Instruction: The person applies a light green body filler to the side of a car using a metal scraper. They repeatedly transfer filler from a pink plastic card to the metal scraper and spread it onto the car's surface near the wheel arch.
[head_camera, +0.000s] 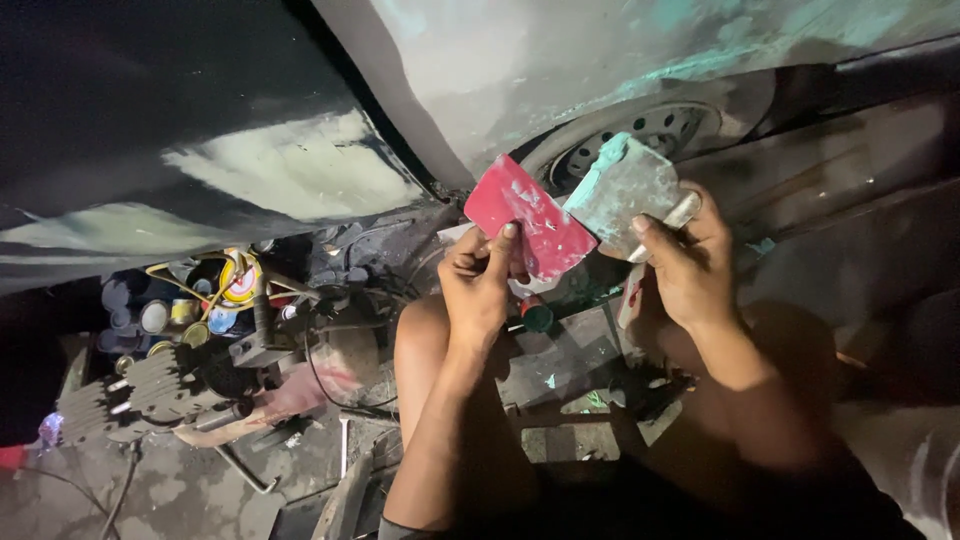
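Observation:
My left hand (478, 285) grips a red plastic spreader (527, 228) smeared with pale filler, thumb along its face. My right hand (690, 268) holds a second, wider blade (628, 188) coated in grey-green filler by its pale handle. The two blades meet edge to edge between my hands. Behind them is a car body panel (300, 170) with sanded, light filler patches, and a wheel (640, 135) in the arch.
Several cans and tins (195, 305) sit in a box at the left beside a small motor unit with fins (150, 390) and cables. My bare knees are below the hands. The floor is dirty concrete with scraps.

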